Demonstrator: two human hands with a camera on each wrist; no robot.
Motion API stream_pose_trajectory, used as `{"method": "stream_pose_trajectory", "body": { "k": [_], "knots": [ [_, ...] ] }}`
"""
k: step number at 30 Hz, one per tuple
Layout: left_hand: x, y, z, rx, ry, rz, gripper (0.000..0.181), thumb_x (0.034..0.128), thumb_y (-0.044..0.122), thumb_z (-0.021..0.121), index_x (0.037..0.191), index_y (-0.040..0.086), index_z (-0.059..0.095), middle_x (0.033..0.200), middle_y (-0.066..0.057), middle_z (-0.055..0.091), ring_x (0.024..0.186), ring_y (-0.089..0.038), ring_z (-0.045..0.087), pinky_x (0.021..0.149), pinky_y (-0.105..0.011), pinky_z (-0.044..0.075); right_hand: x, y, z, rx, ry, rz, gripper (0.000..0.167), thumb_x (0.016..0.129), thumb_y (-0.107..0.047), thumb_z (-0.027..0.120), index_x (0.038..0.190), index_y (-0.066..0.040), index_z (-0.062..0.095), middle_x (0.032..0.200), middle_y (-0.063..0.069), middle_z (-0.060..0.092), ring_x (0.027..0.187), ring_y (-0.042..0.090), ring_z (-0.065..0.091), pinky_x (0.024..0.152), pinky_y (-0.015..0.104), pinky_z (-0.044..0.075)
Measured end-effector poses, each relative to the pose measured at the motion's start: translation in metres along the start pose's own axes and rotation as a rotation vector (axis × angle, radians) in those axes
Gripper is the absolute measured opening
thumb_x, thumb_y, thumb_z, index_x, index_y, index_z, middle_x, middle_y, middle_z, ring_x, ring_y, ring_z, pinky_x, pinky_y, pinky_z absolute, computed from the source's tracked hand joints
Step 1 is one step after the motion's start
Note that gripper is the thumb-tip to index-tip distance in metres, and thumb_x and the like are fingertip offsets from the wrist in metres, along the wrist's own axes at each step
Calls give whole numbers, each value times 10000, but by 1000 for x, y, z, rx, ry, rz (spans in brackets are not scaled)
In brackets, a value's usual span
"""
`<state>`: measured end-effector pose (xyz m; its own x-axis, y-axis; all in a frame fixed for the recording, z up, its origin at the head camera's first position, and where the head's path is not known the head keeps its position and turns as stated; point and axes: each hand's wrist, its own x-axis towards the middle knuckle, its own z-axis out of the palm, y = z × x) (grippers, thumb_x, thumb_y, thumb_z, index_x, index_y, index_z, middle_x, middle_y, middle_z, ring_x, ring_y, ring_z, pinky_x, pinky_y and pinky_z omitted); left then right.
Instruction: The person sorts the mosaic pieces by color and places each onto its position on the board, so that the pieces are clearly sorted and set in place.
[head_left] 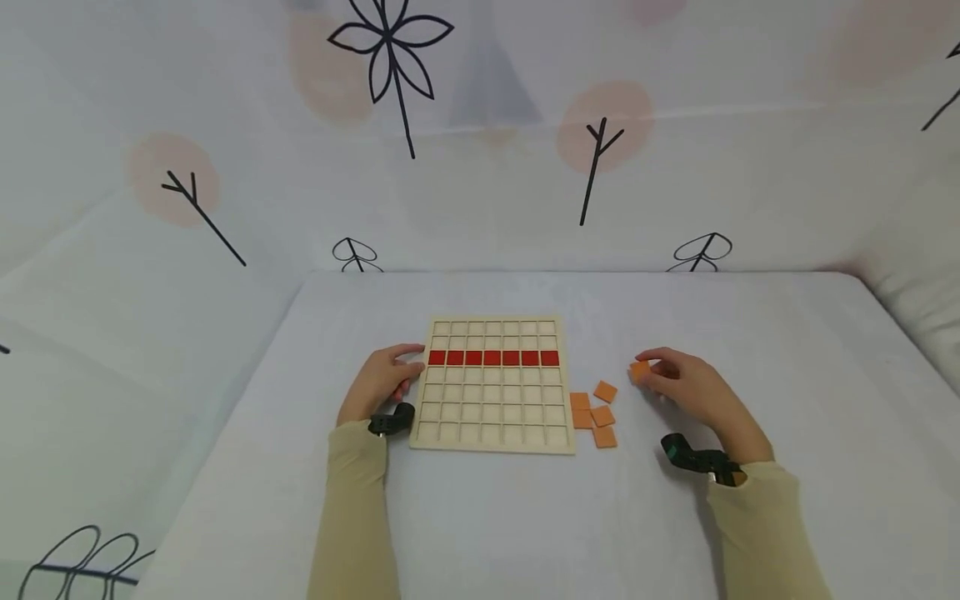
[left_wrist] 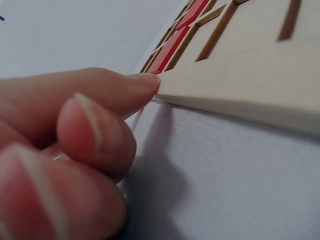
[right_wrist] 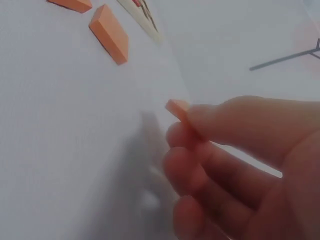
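Note:
A pale wooden grid board (head_left: 492,451) lies flat on the table, with a row of red square tiles (head_left: 492,358) across its upper part. At its left edge is my left hand (head_left: 381,379); in the left wrist view one digit (left_wrist: 115,90) touches the board's side, while other fingers are bent below it, apart from the board. My right hand (head_left: 693,385) pinches an orange square tile (head_left: 639,372) between thumb and fingertips, just above the table. Several loose orange tiles (head_left: 604,437) lie between the board and this hand, some touching the board's right edge.
The table (head_left: 510,533) has a white cloth cover. A patterned white curtain (head_left: 495,192) stands behind it and along the sides. Dark wrist cameras (head_left: 693,458) are strapped to both wrists, the left one close to the board's edge.

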<state>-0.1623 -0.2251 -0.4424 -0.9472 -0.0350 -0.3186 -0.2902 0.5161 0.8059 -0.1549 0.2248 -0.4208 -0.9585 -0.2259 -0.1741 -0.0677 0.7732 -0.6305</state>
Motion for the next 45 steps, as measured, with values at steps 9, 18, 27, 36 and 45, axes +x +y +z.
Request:
{"method": "stream_pose_trajectory", "body": {
  "k": [9,18,27,36,45],
  "knots": [
    [1,0,-10,45,22,33,362,827,343,618,1179,299,549,579,-58,518,430,-144,426,441,-268,389,5,-13,2,27,79,-15,412,866,-188,556,1260,-108,466,1068,165,528,890,272,501,675,345,437],
    [3,-3,-9,34,19,21,346,820,370,620,1156,322,551,586,-59,515,437,-157,431,457,-274,400,17,-35,25,4,110,-66,390,856,-208,595,1225,-123,500,1010,113,573,886,253,524,717,374,444],
    [2,-3,-5,26,15,8,342,830,349,613,1164,309,550,584,-47,509,439,-147,426,452,-266,392,19,-50,47,0,94,-127,347,841,-240,619,1162,-124,554,873,37,576,793,182,521,675,314,421],
    [-1,-2,-1,-6,1,1,343,831,331,616,1166,297,552,583,-45,504,439,-137,417,444,-256,387,15,-62,64,34,49,-157,344,830,-299,625,1132,-145,563,860,4,564,776,165,519,638,281,430],
    [-1,-2,-1,-55,-7,2,325,831,314,622,1150,298,563,574,-40,497,436,-130,407,433,-248,371,16,-69,68,73,43,-163,330,830,-251,626,1139,-158,561,890,0,567,796,162,524,676,299,434]
  ]
}}
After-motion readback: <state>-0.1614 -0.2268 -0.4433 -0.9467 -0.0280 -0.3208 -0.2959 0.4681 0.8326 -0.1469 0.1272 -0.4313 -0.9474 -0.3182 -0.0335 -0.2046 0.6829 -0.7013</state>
